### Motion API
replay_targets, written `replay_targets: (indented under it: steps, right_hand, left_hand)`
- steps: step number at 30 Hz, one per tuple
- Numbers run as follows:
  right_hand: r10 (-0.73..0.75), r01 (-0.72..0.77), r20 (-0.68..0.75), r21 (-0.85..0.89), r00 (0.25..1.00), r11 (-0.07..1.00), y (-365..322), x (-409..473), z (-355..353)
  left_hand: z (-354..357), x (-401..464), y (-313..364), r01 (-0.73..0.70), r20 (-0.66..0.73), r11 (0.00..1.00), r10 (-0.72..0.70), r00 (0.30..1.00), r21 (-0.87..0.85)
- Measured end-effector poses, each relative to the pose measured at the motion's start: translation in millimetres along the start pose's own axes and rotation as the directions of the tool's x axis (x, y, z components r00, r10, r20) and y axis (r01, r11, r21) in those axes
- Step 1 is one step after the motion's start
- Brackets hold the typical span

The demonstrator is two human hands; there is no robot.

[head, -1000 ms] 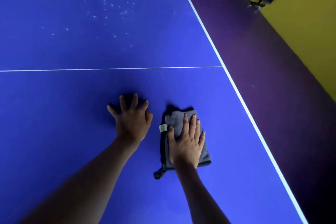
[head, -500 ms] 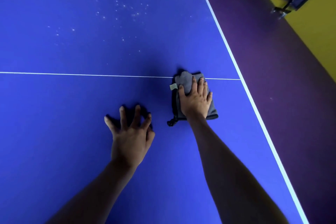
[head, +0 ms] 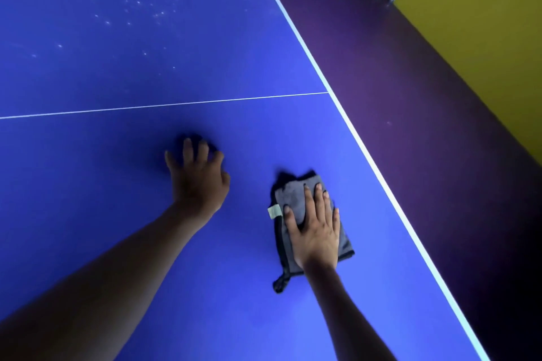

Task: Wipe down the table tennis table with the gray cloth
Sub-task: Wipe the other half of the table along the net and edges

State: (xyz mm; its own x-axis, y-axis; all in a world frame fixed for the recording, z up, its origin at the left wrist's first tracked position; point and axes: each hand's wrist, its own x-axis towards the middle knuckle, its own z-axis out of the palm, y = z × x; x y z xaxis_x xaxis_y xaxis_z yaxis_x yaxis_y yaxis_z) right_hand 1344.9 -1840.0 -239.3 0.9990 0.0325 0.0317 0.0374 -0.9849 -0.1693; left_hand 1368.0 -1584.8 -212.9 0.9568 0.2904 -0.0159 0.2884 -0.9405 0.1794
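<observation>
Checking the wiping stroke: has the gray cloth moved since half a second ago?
Yes. The gray cloth under the right hand has slid back toward the person, away from the thin white line it overlapped.

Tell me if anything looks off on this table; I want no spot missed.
A scatter of pale specks lies on the blue table tennis table, beyond the thin white line. The right hand presses the folded gray cloth well short of it. Nothing else stands out.

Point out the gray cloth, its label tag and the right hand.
gray cloth (head: 291, 195): head view, bare upper part.
label tag (head: 274, 211): head view, middle, at the cloth's left edge.
right hand (head: 315, 233): head view, back of hand.
</observation>
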Motion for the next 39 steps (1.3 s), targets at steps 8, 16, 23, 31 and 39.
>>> replay_targets:
  steps: [8, 16, 23, 31, 39]
  right_hand:
    - [0.044, -0.046, -0.028, -0.045, 0.999, 0.998, -4, 59, 12]
    - [0.014, -0.014, 0.029, -0.008, 0.999, 1.000, -46, 234, 22]
    - [-0.056, 0.054, 0.039, 0.039, 0.998, 0.998, -54, 303, 19]
    - [-0.094, 0.094, 0.069, 0.004, 0.993, 0.996, -7, 250, 3]
    - [0.003, -0.003, 0.008, -0.002, 1.000, 1.000, 83, 100, -14]
  left_hand:
    - [21, 51, 71, -0.077, 0.012, 0.982, 0.080, 0.997, -0.175]
    - [50, 52, 87, -0.055, -0.199, 0.994, 0.035, 0.979, -0.095]
    - [54, 53, 84, -0.090, -0.265, 0.995, 0.076, 0.961, -0.041]
    - [47, 60, 80, -0.108, -0.206, 0.992, 0.094, 0.974, -0.057]
    - [23, 65, 79, -0.060, 0.007, 0.987, 0.061, 0.998, -0.147]
